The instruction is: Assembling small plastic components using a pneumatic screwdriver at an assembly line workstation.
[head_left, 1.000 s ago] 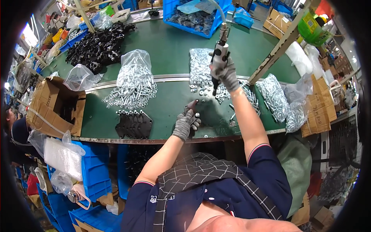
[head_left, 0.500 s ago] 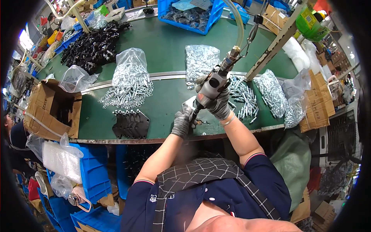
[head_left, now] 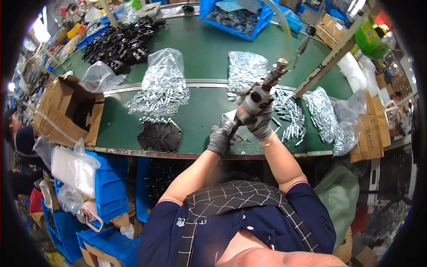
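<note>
My right hand [head_left: 259,127] wears a grey glove and is wrapped around the body of an air screwdriver [head_left: 254,101]. The tool slants, its nose down toward my left hand and its hose end up to the right. My left hand [head_left: 219,139], gloved too, is closed at the tool's nose; the tool and fingers hide what it pinches. A pale metal piece [head_left: 228,116] shows just beyond the left fingers. Small dark bits [head_left: 241,139] lie on the green table right of that hand. To the left stands a row of black metal plates [head_left: 159,135] with silvery bolts along the top.
A spilling bag of silvery hardware [head_left: 163,84] lies beyond the plates, another bag [head_left: 245,69] beyond the tool. Loose bolts [head_left: 291,118] spread right of my right hand. A cardboard box [head_left: 66,109] is at left, a metal post [head_left: 329,60] at right, a blue bin [head_left: 238,20] at the back.
The whole view has shifted, so the table things appear farther right. The screwdriver's angle has changed slightly; both hands stay closed near its body and nose.
</note>
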A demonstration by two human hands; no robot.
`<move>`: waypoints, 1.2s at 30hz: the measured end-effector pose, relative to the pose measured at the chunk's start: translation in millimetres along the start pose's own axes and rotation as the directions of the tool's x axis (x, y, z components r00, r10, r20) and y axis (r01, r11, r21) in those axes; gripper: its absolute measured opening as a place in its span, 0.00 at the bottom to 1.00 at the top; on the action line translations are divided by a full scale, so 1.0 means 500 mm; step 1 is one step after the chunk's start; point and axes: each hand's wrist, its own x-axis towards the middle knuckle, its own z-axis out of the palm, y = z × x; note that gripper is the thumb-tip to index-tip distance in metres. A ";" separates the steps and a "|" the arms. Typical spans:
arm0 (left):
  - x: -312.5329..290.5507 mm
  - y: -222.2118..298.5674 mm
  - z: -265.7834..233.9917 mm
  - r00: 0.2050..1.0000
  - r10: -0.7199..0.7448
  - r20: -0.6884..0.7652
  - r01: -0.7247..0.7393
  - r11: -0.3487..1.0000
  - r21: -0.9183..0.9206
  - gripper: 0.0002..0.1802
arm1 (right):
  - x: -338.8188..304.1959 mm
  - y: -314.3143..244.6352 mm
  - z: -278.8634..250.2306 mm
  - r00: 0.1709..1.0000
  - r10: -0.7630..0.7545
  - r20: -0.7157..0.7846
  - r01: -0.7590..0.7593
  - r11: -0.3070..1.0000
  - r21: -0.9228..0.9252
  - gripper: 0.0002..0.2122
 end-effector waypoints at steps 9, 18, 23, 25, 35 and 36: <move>-0.210 0.215 -0.187 0.983 -0.081 0.162 -0.028 0.815 0.579 0.19 | 0.047 -0.037 -0.073 0.984 0.165 -0.061 -0.157 0.981 0.117 0.22; -0.157 0.191 -0.211 0.872 0.483 0.079 0.208 -0.512 0.833 0.37 | 0.094 0.036 -0.174 0.997 0.058 0.054 -0.023 0.864 -0.503 0.21; -0.109 0.199 -0.236 0.932 0.233 -0.277 0.360 -0.533 0.765 0.31 | 0.060 -0.003 -0.284 0.834 0.487 0.258 0.022 0.437 -0.899 0.25; -0.094 0.199 -0.225 0.933 0.220 -0.285 0.360 -0.526 0.771 0.29 | 0.033 -0.019 -0.303 0.558 0.830 0.009 0.075 -0.039 -0.996 0.21; -0.114 0.246 -0.253 0.887 0.453 0.094 0.140 -0.457 0.878 0.14 | -0.037 0.082 -0.300 0.834 0.550 0.045 -0.026 0.121 -0.992 0.11; -0.125 0.247 -0.234 0.942 0.333 -0.049 -0.012 0.179 0.984 0.15 | -0.046 0.080 -0.276 0.863 0.503 0.051 -0.169 0.381 -0.909 0.11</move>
